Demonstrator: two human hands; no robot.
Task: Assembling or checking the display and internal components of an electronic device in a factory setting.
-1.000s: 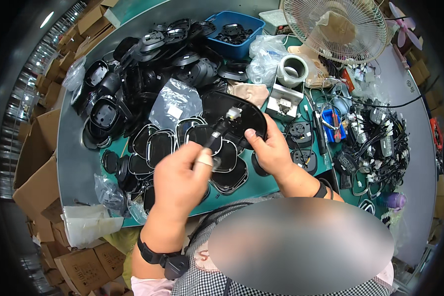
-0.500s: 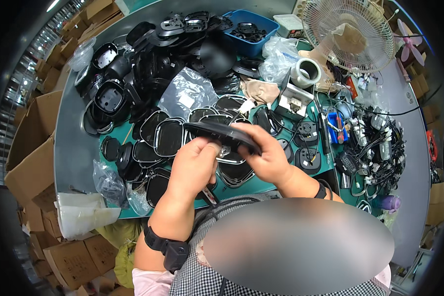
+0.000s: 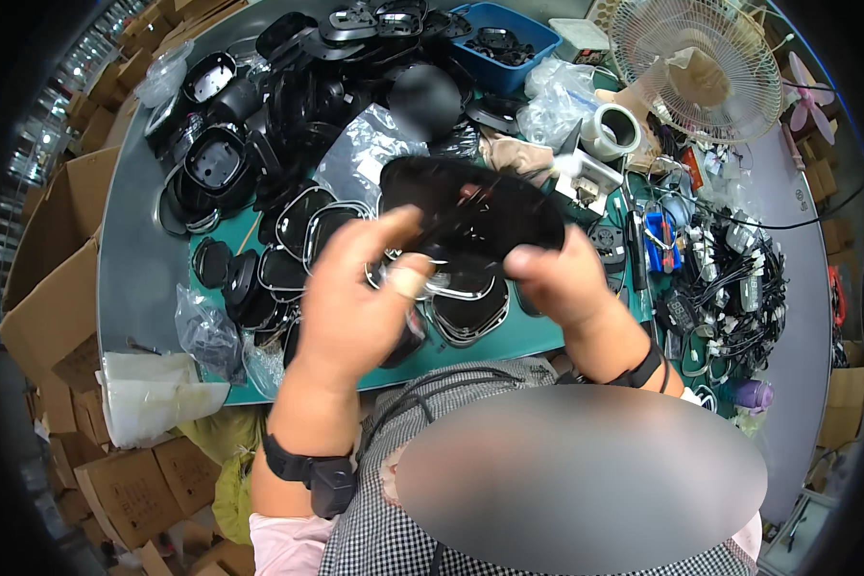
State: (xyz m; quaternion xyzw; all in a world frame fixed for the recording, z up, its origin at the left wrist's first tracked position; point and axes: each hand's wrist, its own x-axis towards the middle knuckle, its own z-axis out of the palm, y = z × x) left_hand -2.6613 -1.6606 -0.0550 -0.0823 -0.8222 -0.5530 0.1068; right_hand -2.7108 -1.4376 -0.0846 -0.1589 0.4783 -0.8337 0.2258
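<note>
You hold a glossy black oval shell [image 3: 470,206] (raised above the bench [image 3: 134,278]), left hand [image 3: 350,302] and right hand [image 3: 557,278] fingers pinching its near edge.

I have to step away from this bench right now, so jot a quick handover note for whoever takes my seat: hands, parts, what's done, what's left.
Left hand: grips the near left edge of the black oval plate, held up over the green mat.
Right hand: holds its right edge, thumb on top.
Parts: chrome-rimmed oval pieces lie flat on the mat below; black housings piled at the back left.
Done: plate picked up.
Left: cannot tell from this view.
</note>
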